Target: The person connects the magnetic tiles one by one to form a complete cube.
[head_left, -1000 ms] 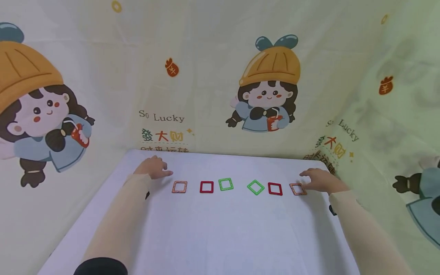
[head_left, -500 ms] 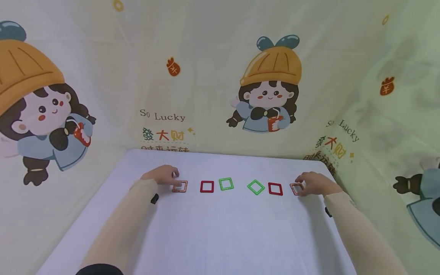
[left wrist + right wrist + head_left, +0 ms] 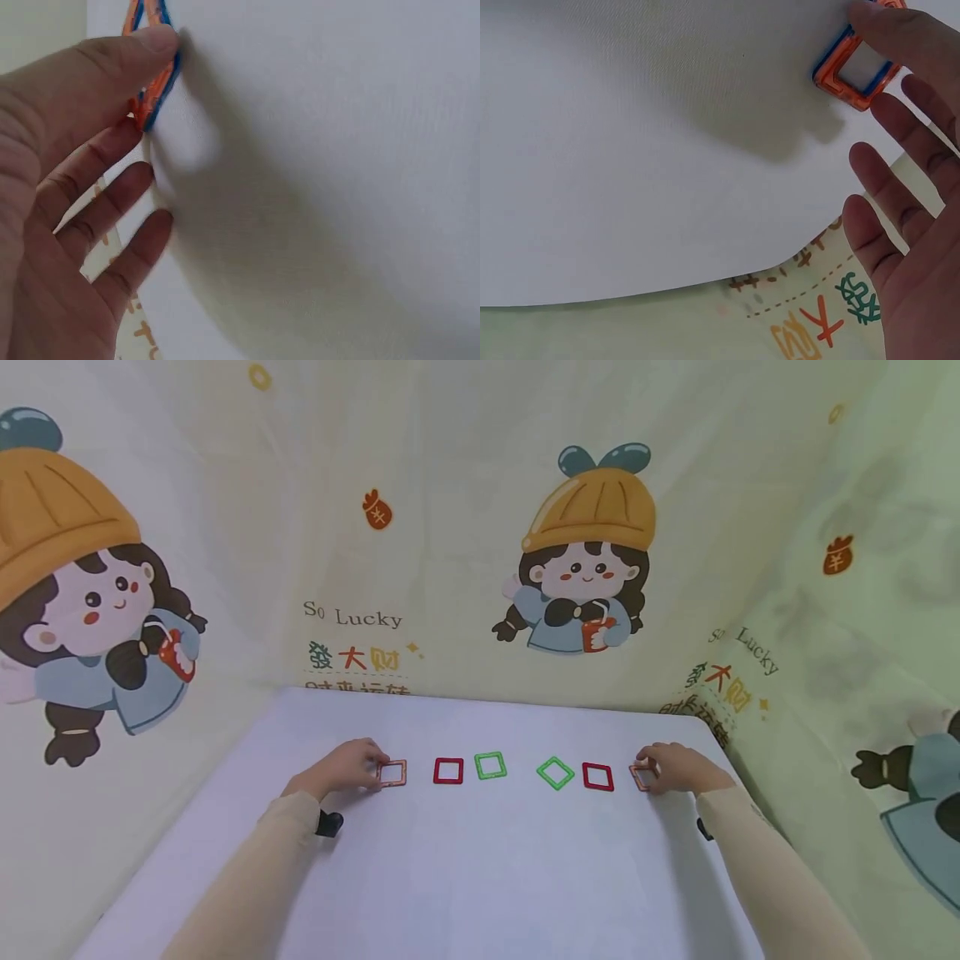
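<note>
In the head view my left hand [image 3: 341, 768] pinches the left side of an orange square magnetic tile [image 3: 406, 772], an open frame. The left wrist view shows the thumb across this blue-edged orange tile [image 3: 159, 86], which stands tilted; the other fingers are spread. At the row's right end, my right hand [image 3: 678, 768] pinches a second orange tile [image 3: 635, 778], thumb on one side. Its index finger is partly hidden behind the thumb in the right wrist view, where the orange tile [image 3: 842, 91] has a blue edge too.
Between the hands lie a red tile [image 3: 448, 782], a green tile [image 3: 490, 754], a green tile turned like a diamond [image 3: 565, 782] and another red tile [image 3: 598, 788]. They rest on a white table [image 3: 487, 877]. A printed cloth [image 3: 450, 527] hangs behind.
Both hands have come to the outer orange tiles and taken hold of them. The left hand moved right and down, the right hand slightly left. The red and green tiles stay in place.
</note>
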### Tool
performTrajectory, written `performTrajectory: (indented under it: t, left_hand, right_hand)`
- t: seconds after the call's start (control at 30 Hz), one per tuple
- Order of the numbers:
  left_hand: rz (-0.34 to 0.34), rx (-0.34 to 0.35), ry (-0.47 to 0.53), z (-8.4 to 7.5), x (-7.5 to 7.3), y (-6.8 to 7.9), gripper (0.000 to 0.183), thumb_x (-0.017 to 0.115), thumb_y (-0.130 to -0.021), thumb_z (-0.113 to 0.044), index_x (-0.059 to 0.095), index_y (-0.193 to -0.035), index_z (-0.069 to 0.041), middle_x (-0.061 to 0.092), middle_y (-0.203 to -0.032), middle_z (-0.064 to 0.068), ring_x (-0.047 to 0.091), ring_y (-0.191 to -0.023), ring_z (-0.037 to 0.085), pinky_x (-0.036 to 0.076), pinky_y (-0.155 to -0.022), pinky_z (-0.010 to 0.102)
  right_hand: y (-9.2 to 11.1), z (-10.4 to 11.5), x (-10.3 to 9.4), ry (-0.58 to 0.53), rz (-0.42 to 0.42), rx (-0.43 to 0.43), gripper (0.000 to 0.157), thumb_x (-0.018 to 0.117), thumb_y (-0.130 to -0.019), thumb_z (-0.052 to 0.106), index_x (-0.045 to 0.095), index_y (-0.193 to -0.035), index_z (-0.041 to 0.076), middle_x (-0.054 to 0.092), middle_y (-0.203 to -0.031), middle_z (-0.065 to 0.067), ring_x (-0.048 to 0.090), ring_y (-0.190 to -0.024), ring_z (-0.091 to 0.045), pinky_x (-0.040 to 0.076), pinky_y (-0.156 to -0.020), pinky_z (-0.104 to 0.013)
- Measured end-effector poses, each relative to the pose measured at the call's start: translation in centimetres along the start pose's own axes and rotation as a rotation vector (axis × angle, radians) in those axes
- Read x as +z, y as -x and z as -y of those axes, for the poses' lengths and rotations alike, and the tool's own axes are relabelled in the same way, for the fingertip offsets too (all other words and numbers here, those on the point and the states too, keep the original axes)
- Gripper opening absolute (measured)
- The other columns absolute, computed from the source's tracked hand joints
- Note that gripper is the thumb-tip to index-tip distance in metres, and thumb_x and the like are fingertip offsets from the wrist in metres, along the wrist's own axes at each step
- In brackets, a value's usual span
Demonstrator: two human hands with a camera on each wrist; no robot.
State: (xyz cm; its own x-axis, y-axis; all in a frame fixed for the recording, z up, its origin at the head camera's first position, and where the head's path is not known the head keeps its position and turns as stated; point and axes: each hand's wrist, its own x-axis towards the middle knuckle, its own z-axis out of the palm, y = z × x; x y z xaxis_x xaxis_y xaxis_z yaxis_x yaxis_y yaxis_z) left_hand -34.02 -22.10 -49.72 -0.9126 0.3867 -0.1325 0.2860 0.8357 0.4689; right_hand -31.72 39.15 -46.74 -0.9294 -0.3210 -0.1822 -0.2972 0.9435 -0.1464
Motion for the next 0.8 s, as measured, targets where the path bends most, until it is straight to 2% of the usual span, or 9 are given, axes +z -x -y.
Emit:
performTrajectory:
  t: [0.17, 0.3, 0.43, 0.57, 0.8]
  left_hand:
    - [0.015, -0.003, 0.012, 0.1, -0.4, 0.5, 0.041, 0.087, -0.077, -0.015, 0.078, -0.118, -0.012, 0.065, -0.123, 0.008, 0.057, -0.119, 0.033, 0.044, -0.108, 0.054]
    - [0.029, 0.02, -0.003, -0.2, -0.6, 0.5, 0.039, 0.089, -0.075, -0.015, 0.08, -0.113, -0.011, 0.065, -0.119, 0.007, 0.058, -0.115, 0.031, 0.045, -0.105, 0.053]
    - [0.046, 0.007, -0.016, -0.6, -0.6, 0.6, 0.036, 0.09, -0.074, -0.014, 0.081, -0.109, -0.012, 0.065, -0.115, 0.004, 0.058, -0.111, 0.026, 0.047, -0.103, 0.05]
    - [0.065, -0.009, -0.026, -1.6, -0.7, 0.6, 0.035, 0.089, -0.075, -0.012, 0.081, -0.108, -0.013, 0.064, -0.111, 0.0, 0.058, -0.105, 0.022, 0.048, -0.098, 0.046]
    - [0.114, -0.073, -0.051, -3.4, -0.6, 1.5, 0.031, 0.09, -0.075, -0.01, 0.082, -0.105, -0.013, 0.063, -0.108, -0.002, 0.056, -0.097, 0.019, 0.05, -0.093, 0.041]
  right_hand:
    - [-0.2, 0.5, -0.1, 0.002, 0.009, 0.006, 0.034, 0.085, -0.08, 0.014, 0.074, -0.112, 0.009, 0.062, -0.092, -0.003, 0.054, -0.085, -0.022, 0.049, -0.078, -0.043]
    - [0.1, 0.6, -0.7, 0.011, 0.012, 0.003, 0.035, 0.085, -0.08, 0.015, 0.073, -0.112, 0.008, 0.062, -0.094, -0.004, 0.054, -0.085, -0.023, 0.05, -0.079, -0.044]
    - [0.2, 0.4, -0.7, -0.006, 0.018, 0.0, 0.036, 0.086, -0.08, 0.016, 0.073, -0.112, 0.007, 0.063, -0.096, -0.004, 0.055, -0.086, -0.023, 0.051, -0.08, -0.045]
    - [0.0, -0.1, -0.6, -0.003, 0.019, 0.016, 0.035, 0.086, -0.08, 0.016, 0.073, -0.112, 0.007, 0.064, -0.096, -0.003, 0.057, -0.087, -0.022, 0.053, -0.084, -0.048]
    - [-1.0, 0.2, 0.0, 0.055, 0.023, -0.017, 0.024, 0.082, -0.084, 0.015, 0.075, -0.106, 0.009, 0.066, -0.096, -0.003, 0.06, -0.086, -0.021, 0.055, -0.085, -0.049]
